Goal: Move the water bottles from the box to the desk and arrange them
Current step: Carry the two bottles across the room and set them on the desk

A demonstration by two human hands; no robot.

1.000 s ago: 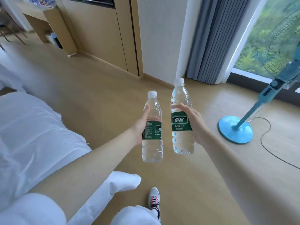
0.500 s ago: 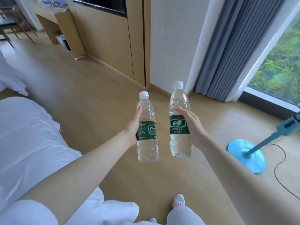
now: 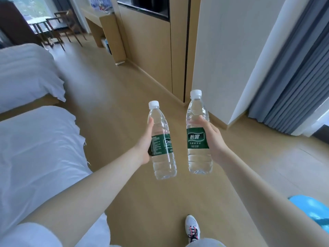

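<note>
Two full, capped bottles ride upright above the floor (image 3: 115,107), near each other but apart. The left hand (image 3: 145,141) is wrapped round the middle of the left bottle (image 3: 163,163), the right hand (image 3: 213,139) round the right bottle (image 3: 197,138), and what looks like the bench (image 3: 99,24) is well off down the room. Likely some heft from the water, with thin walls that give under a squeeze and smooth, perhaps slick, plastic — mid-body looks the surest hold, not the narrow top.
</note>
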